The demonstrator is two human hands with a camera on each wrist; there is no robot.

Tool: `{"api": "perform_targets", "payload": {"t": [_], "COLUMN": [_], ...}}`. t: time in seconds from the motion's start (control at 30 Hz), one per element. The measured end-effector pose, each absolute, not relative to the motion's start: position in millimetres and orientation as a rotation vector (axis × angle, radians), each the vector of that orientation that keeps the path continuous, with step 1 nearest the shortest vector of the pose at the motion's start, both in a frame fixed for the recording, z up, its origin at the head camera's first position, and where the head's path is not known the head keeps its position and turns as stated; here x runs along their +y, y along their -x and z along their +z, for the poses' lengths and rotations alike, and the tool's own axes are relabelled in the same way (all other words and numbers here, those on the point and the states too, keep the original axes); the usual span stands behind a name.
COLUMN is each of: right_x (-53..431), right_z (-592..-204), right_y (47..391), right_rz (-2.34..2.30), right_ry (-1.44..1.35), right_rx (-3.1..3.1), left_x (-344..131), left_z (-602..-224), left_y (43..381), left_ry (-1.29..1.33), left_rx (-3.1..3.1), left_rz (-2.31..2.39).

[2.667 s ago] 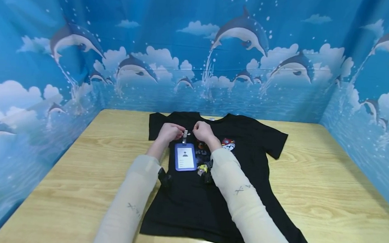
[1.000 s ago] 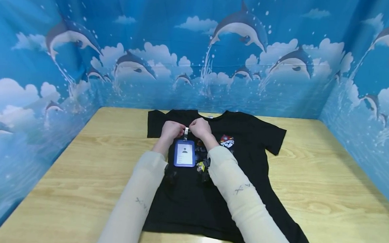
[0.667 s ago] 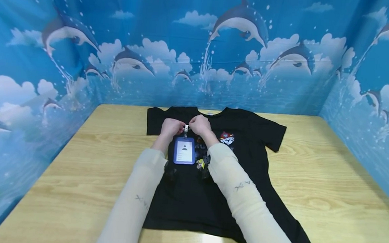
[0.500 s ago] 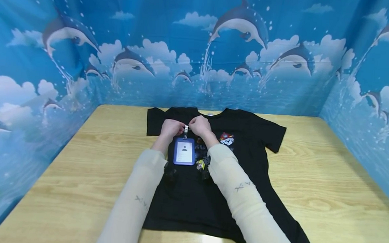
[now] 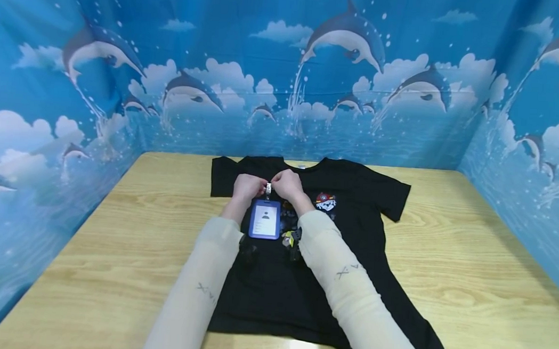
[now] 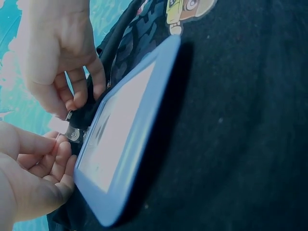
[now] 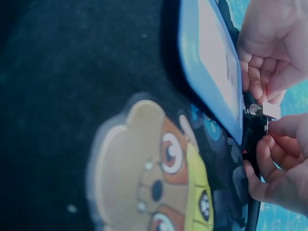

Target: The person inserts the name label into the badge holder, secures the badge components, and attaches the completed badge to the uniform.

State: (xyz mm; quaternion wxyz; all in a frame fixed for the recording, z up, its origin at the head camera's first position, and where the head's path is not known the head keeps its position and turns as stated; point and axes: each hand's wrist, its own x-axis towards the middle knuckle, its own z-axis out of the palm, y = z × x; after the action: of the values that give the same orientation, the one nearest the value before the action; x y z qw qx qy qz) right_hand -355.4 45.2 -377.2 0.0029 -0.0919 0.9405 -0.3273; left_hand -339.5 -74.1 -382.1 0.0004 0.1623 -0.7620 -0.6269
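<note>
A black T-shirt [image 5: 262, 296] lies spread out with cartoon dog prints on its front. Over its chest is a blue-framed ID badge [image 5: 265, 220], hanging from a metal badge clip [image 5: 268, 189]. My left hand [image 5: 249, 186] pinches the clip's left side between thumb and finger, and my right hand [image 5: 287, 183] pinches at its right side. Seen from the left wrist, the badge stands tilted off the cloth with a shadow beneath. In the right wrist view the clip [image 7: 257, 109] sits between both hands' fingertips, close to black fabric; fingers hide part of it.
The shirt rests on a light wood-grain table [image 5: 151, 230]. A blue dolphin-print curtain [image 5: 246, 97] closes off the back and both sides. A dark wrist camera [image 5: 248, 250] sits beneath the left forearm.
My right hand has moved left, from beside the clip to against it. The badge has turned from slightly slanted to nearly straight. Over the last half second the hands have hardly moved.
</note>
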Motion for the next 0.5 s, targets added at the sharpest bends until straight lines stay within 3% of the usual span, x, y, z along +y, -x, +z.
{"api": "perform_targets", "payload": {"t": [0.5], "right_x": [46.1], "right_z": [-378.5], "right_y": [353.3], "right_rz": [-1.050], "right_ry": [0.327], "right_rx": [2.928], "left_x": [-71.4], "left_z": [-384.4], "left_y": [344.4], "left_ry": [-0.611], "left_rx": [-2.455], "left_rz": [-1.882]}}
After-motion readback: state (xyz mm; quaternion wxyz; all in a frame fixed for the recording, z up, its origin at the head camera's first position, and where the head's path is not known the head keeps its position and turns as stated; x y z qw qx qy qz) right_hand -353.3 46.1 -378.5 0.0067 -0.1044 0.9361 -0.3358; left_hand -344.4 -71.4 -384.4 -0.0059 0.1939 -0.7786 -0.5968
